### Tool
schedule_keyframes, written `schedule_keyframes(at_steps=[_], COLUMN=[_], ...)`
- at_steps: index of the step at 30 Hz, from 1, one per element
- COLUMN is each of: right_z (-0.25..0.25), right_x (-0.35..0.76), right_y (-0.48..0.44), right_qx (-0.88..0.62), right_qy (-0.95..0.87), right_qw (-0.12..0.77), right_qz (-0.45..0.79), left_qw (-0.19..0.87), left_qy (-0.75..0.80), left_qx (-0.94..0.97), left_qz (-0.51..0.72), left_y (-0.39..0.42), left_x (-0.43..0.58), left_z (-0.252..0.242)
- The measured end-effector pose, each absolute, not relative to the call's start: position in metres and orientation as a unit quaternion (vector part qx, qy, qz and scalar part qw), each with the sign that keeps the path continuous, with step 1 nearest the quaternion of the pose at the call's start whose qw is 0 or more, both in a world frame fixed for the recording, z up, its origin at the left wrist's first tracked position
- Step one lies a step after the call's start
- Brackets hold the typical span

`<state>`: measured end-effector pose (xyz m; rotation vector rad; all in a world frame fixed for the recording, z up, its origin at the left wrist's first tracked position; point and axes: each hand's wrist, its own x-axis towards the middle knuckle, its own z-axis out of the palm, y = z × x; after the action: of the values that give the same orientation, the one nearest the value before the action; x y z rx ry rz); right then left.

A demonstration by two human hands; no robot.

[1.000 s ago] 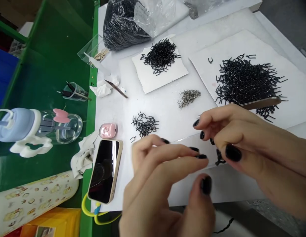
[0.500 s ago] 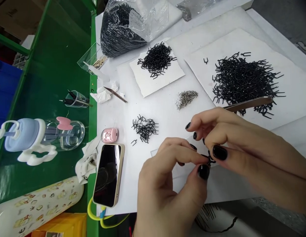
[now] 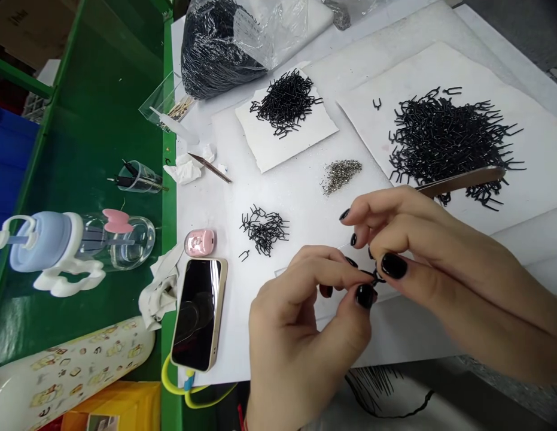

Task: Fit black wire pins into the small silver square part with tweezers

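Note:
My left hand and my right hand meet at the lower right, over the table's near edge. Thumb and index finger of each hand pinch a tiny black forked piece; the fingertips cover most of it. Metal tweezers stick out from behind my right hand, apparently tucked into it. A small pile of black forked pieces lies left of my hands. Beyond them is a heap of tiny metal bits. Larger piles of black pieces rest on a white sheet and on torn card.
A bag of black pieces stands at the back. Along the left lie a phone, a pink case, a pointed metal tool and crumpled tissue. A drinking bottle is on the green surface.
Both hands have shifted slightly up and to the left in the picture, still pinching the small black piece. The piles look unchanged.

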<state>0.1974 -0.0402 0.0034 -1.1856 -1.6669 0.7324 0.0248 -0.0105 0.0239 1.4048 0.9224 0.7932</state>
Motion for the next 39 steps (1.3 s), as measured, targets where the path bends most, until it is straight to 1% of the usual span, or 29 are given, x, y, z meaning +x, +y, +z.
schedule_keyframes(at_steps=[4, 8, 13, 23, 29, 35, 39], right_z=[0.0027, 0.0067, 0.01, 0.0081, 0.008, 0.0106, 0.0103], right_x=[0.1948, 0.1944, 0.1954, 0.1976, 0.1986, 0.1982, 0.1959], right_y=[-0.0387, -0.0358, -0.034, -0.0339, -0.0355, -0.0398, -0.0386], right_qx=[-0.493, -0.468, -0.451, -0.476, -0.467, -0.48, -0.482], right_qy=[-0.692, -0.717, -0.746, -0.724, -0.729, -0.723, -0.725], right_qw=[0.454, 0.443, 0.422, 0.425, 0.428, 0.41, 0.412], right_qz=[0.268, 0.266, 0.25, 0.261, 0.259, 0.281, 0.268], left_qw=[0.588, 0.58, 0.586, 0.607, 0.614, 0.599, 0.584], left_qy=[0.41, 0.415, 0.416, 0.397, 0.379, 0.362, 0.37], left_qx=[0.603, 0.598, 0.599, 0.597, 0.6, 0.622, 0.633], left_qz=[0.35, 0.365, 0.353, 0.343, 0.344, 0.351, 0.348], left_y=[-0.0112, -0.0107, -0.0118, -0.0075, -0.0069, -0.0074, -0.0069], left_x=[0.026, 0.0272, 0.0259, 0.0226, 0.0223, 0.0217, 0.0224], left_z=[0.0232, 0.0225, 0.0228, 0.0199, 0.0191, 0.0159, 0.0158])
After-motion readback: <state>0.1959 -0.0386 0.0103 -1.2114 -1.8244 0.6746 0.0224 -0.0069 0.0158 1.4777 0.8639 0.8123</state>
